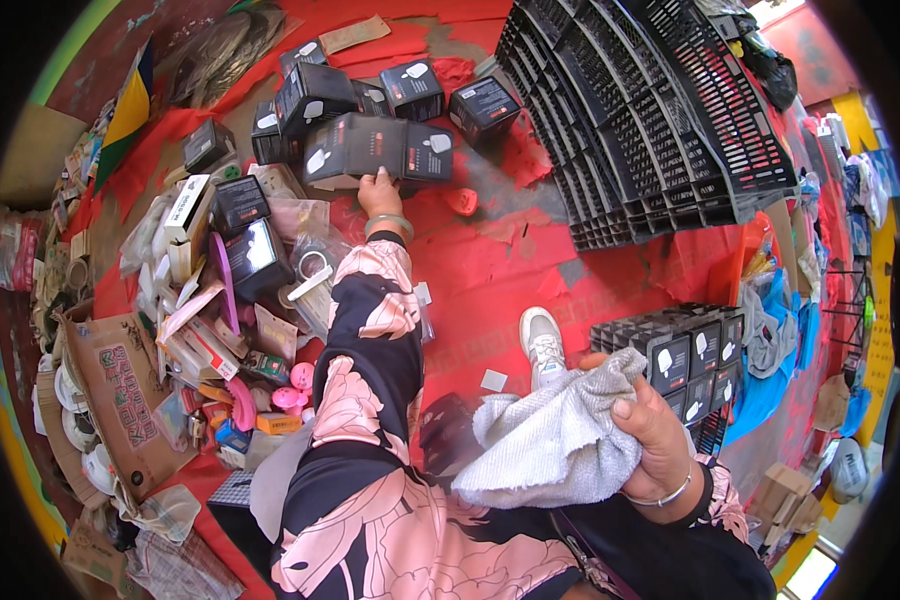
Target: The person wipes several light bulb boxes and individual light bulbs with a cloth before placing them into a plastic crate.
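Note:
My left hand point(380, 194) reaches out with its fingers closed on the near edge of a black box point(370, 148), which has a white picture printed on its side. More black boxes of the same kind lie heaped just beyond it, among them a tilted box point(315, 95) and a box point(483, 106) off to the right. Close to me, my right hand point(658, 440) grips a greyish-white cloth point(555, 445), which hangs crumpled from the fingers toward the left. How far my left fingers reach under the box is hidden.
Nested black plastic crates point(640, 120) stand at the far right. Several black boxes are stacked point(685, 350) right of my shoe point(542, 342). On the left lie jumbled packages and toys point(285, 395) beside a cardboard box point(120, 400). A red sheet point(470, 290) covers the floor.

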A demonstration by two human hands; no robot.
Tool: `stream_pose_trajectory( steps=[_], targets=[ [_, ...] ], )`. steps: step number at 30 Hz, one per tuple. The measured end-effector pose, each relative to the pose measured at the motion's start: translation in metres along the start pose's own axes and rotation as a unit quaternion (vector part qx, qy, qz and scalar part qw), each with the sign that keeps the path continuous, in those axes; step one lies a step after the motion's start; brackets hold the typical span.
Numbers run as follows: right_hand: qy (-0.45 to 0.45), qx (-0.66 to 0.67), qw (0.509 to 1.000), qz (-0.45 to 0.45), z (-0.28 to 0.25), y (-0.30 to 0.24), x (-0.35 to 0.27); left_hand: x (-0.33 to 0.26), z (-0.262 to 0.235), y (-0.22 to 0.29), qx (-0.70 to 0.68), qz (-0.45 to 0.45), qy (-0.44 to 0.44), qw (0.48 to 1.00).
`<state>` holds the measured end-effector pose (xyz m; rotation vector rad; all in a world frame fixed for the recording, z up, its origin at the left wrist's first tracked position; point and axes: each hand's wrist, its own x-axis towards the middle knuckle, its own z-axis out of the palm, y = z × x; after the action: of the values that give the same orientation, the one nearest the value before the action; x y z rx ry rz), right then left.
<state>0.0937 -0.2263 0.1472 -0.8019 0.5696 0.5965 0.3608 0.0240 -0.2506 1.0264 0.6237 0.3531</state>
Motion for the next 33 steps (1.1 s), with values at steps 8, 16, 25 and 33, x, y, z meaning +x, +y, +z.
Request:
stream_pose_trajectory(
  steps=[8,16,25,33],
  targets=[
    [-0.012,0.004,1.0,-0.027,-0.005,0.008,-0.002,-0.069,-0.029,0.011,0.403,0.229,-0.201,0.863],
    [0.01,-0.033,0.997,-0.072,-0.006,0.011,-0.005,-0.138,-0.08,0.034,0.528,0.395,-0.331,0.675],
    [-0.077,-0.113,0.99,-0.047,-0.052,0.011,0.029,-0.199,-0.119,0.055,0.568,0.473,-0.315,0.596],
    [0.126,-0.329,0.933,0.071,-0.079,0.083,0.123,-0.249,-0.113,0.028,0.626,0.522,-0.319,0.483]
  ],
)
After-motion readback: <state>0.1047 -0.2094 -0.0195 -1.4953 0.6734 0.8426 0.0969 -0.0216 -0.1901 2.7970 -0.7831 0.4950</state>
